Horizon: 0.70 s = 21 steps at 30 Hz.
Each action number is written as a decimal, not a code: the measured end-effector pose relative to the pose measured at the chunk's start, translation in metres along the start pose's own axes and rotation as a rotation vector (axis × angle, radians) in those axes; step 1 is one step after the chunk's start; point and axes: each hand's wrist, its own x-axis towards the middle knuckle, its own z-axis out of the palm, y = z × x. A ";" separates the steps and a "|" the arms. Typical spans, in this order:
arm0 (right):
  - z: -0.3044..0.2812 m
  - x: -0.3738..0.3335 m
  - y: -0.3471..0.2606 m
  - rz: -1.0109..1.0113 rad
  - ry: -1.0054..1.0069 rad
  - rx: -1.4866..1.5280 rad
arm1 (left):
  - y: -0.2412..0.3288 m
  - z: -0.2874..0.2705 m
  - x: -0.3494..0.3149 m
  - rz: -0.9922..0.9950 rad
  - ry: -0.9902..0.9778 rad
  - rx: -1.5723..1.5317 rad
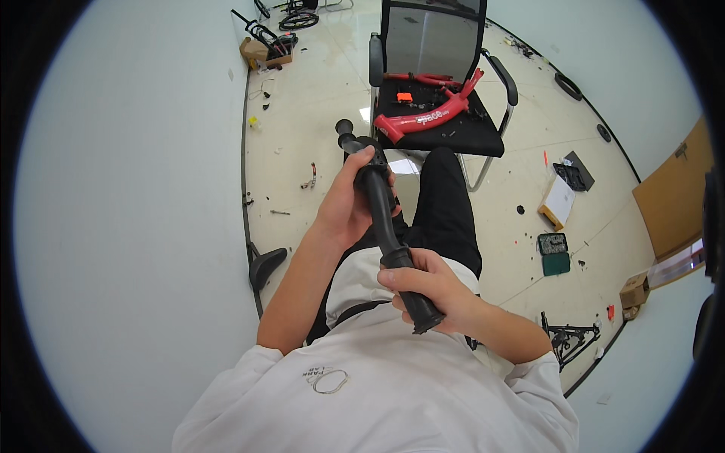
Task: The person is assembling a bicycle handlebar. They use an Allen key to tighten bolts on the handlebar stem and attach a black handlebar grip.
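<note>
A black bicycle handlebar [384, 215] runs slantwise over my lap, with a dark rubber grip at each end. My left hand [343, 208] is closed around its upper middle, by a dark clamp-like part, the thumb lying on top. Lower down, my right hand [438, 291] wraps the near grip, whose flared end sticks out below the fingers. Beyond the bar, a red bicycle frame [430, 119] lies across the seat of a black chair [476, 143]. A small orange piece [404, 97] rests beside the frame.
On the floor at left lies a black saddle [266, 266]. A cardboard box [281, 54] holds bike parts farther back. To the right are a green tool case [556, 263], a white box [557, 198], a black metal frame [570, 338] and a tyre [568, 86]. Small parts are scattered around.
</note>
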 end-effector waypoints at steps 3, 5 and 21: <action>0.001 -0.001 0.000 0.002 -0.001 -0.002 | -0.002 -0.002 -0.001 -0.004 -0.008 -0.006; 0.001 -0.002 0.000 -0.004 0.003 -0.011 | -0.001 0.000 -0.001 -0.005 -0.002 -0.003; -0.025 -0.015 -0.019 0.059 0.048 -0.242 | -0.012 0.004 0.004 -0.020 0.072 0.073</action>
